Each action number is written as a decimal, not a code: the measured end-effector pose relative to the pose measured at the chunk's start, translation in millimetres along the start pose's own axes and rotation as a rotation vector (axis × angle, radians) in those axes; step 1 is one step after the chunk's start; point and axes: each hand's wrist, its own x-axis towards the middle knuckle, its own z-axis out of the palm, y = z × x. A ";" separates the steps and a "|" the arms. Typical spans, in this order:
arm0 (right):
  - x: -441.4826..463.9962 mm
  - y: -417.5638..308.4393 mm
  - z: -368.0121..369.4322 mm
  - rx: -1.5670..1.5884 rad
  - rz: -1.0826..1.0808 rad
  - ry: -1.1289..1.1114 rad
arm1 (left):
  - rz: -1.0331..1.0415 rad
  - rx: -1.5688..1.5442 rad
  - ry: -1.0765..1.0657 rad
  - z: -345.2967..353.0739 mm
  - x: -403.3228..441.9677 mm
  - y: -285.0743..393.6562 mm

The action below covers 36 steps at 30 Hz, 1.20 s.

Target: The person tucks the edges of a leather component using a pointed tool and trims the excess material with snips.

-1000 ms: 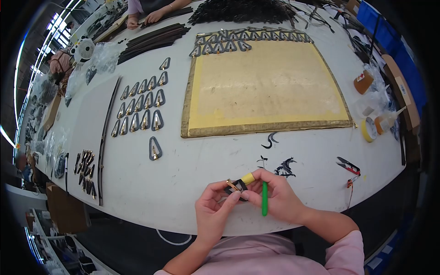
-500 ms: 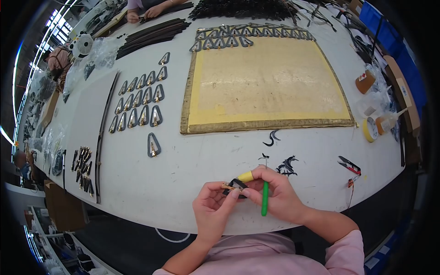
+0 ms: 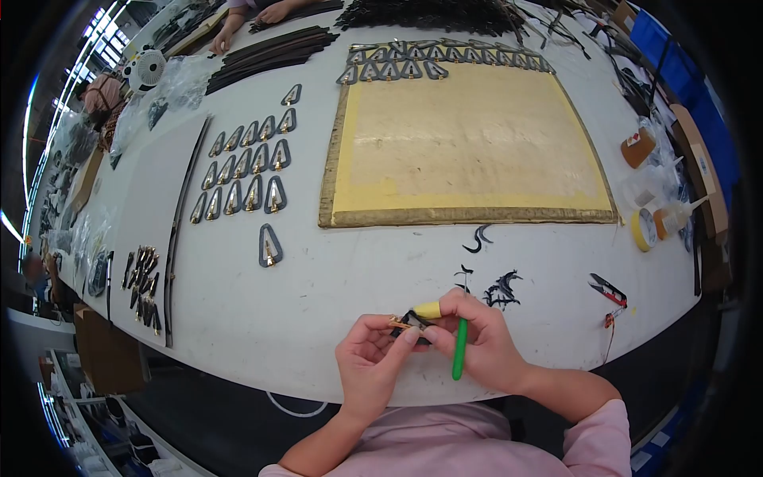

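Bare fingers meet over a small dark piece (image 3: 408, 319) at the lower centre of the frame, held just above a white surface (image 3: 342, 274). The left hand (image 3: 369, 362) closes on it from the lower left, thumb and forefinger pinching beside a gold-coloured strip (image 3: 400, 324); the right hand (image 3: 489, 346) grips it from the lower right, thumb against its near side and a yellow-wrapped forefinger (image 3: 427, 310) along its upper right. The piece lies directly between the two sets of fingertips, in contact with both, so neither hand is the nearer. The strip slants gently down from left to right; the long axis of the dark piece itself cannot be told, fingers covering much of its outline.

A green-handled tool (image 3: 459, 350) is also lodged in the right hand, its handle almost upright in the frame, just right of the piece, and a thin shaft rising past the forefinger toward the black scraps (image 3: 502, 288) at right of centre.

Left of centre, triangular pieces (image 3: 270, 245) stand in slanting rows, one apart and nearest the hands. Red-handled snips (image 3: 608, 290) rest at lower right, well apart from the right hand, while a co-worker's hands (image 3: 274, 12) show at upper left.
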 end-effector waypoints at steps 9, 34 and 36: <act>0.6 0.4 -2.2 -0.131 -0.066 -0.010 | -0.031 -0.034 -0.058 -2.2 1.2 2.4; -5.1 -11.5 2.8 -0.030 0.078 -0.241 | -0.043 -0.185 0.042 -8.7 11.0 10.3; -3.8 -16.9 8.9 -0.682 -0.317 -0.229 | -0.059 -0.141 0.033 -11.7 12.3 9.6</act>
